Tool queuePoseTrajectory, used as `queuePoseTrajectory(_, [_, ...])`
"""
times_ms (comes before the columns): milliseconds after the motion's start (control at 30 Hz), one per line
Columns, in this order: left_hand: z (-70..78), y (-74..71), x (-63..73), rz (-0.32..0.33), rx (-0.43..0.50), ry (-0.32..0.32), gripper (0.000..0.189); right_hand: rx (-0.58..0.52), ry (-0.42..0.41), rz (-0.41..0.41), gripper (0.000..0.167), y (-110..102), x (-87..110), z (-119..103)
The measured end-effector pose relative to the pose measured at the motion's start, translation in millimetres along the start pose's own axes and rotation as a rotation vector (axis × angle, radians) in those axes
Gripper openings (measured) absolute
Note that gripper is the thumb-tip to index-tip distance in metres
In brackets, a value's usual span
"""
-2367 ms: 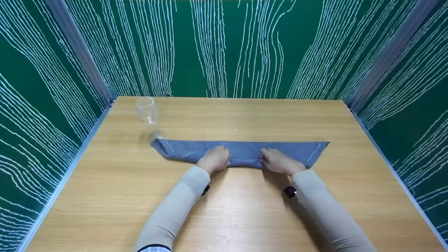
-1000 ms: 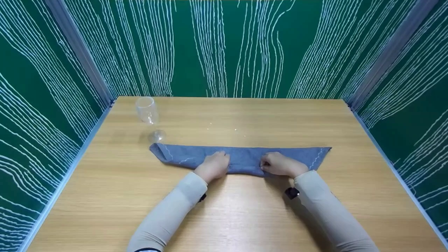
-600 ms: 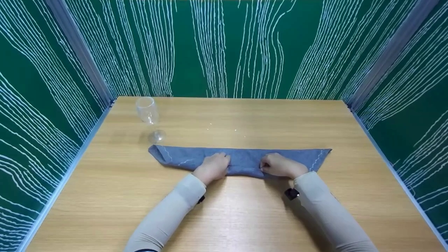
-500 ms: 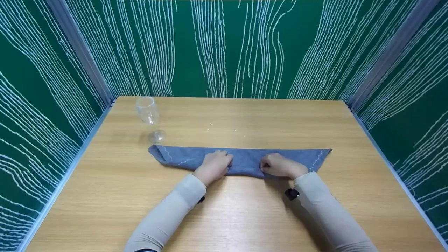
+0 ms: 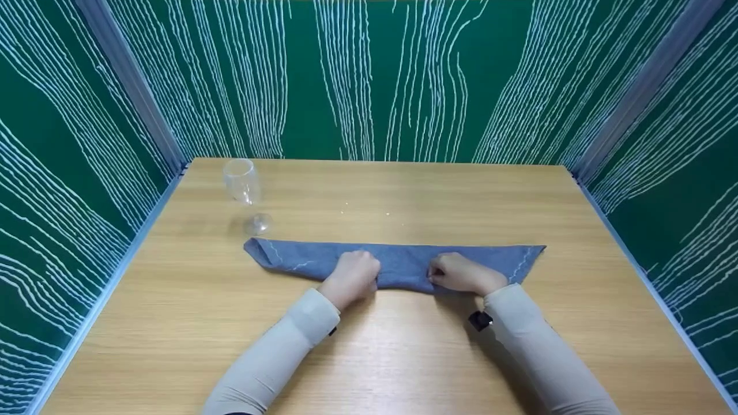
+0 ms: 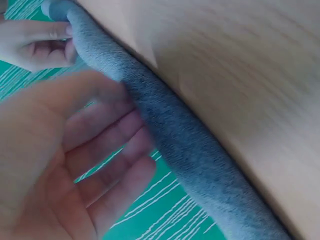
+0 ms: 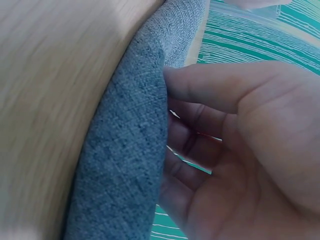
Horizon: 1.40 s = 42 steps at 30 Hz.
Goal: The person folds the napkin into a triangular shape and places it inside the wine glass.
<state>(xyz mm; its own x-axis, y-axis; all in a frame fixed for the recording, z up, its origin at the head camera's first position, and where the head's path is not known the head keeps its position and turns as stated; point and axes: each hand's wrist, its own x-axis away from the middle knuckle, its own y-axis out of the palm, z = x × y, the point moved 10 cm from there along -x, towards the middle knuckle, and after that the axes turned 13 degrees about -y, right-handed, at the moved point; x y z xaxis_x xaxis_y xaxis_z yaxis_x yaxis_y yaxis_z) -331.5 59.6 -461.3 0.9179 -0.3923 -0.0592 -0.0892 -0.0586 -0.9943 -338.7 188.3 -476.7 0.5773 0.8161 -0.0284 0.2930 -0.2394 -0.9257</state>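
A blue-grey cloth point(image 5: 403, 268), folded into a long strip with thin pale lines near its ends, lies crosswise on the wooden table. In the head view my left hand point(image 5: 353, 274) is on the near edge, left of the cloth's middle; the left wrist view shows its thumb and forefinger at the thick rolled edge point(image 6: 175, 125), the other fingers loosely bent. My right hand point(image 5: 464, 272) pinches the same edge further right. In the right wrist view its thumb point(image 7: 200, 85) presses the cloth, and the fingertips are partly hidden behind it.
A stemmed clear glass point(image 5: 242, 184) stands at the back left, its foot point(image 5: 258, 223) close behind the cloth's left end. Several tiny white specks lie on the table point(image 5: 461, 196) behind the cloth. Green panels with white lines point(image 5: 398, 80) wall in the back and sides.
Since the oldest frame, both hands and the cloth have shifted slightly toward me, baring the glass's foot. The left fingers lifted a little half a second ago and are now curled at the edge again.
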Motion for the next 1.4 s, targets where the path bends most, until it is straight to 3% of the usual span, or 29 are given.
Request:
queuePoseTrajectory(133, [3.1, 3.1, 1.8, -0.038, -0.046, 0.018, 0.022, 0.0, 0.003, 0.006, 0.01, 0, 0.8, 0])
queuePoseTrajectory(300, [5.7, 2.1, 1.8, 0.002, -0.123, 0.024, 0.029, 0.008, -0.019, 0.022, 0.01, -1, 0.8, -1])
queuePoseTrajectory(467, [8.5, -2.8, 1.9, 0.069, -0.141, 0.042, 0.017, 0.021, -0.038, 0.039, 0.009, -2, 1.0, -3])
queuePoseTrajectory(600, [10.9, -3.9, 0.1, 0.076, -0.125, 0.065, 0.006, 0.017, -0.025, 0.037, 0.008, -1, 1.2, -2])
queuePoseTrajectory(1033, [2.4, 8.0, -17.1, -0.079, -0.006, 0.117, 0.007, -0.001, 0.077, 0.006, 0.01, 6, 3.6, 8])
queuePoseTrajectory(1233, [-9.5, 17.3, -28.9, -0.211, 0.124, 0.108, 0.011, -0.018, 0.106, 0.013, 0.01, 6, 4.1, 10])
queuePoseTrajectory(1400, [-17.4, 24.0, -34.7, -0.323, 0.211, 0.081, 0.026, -0.04, 0.102, 0.033, 0.007, 5, 5.1, 10])
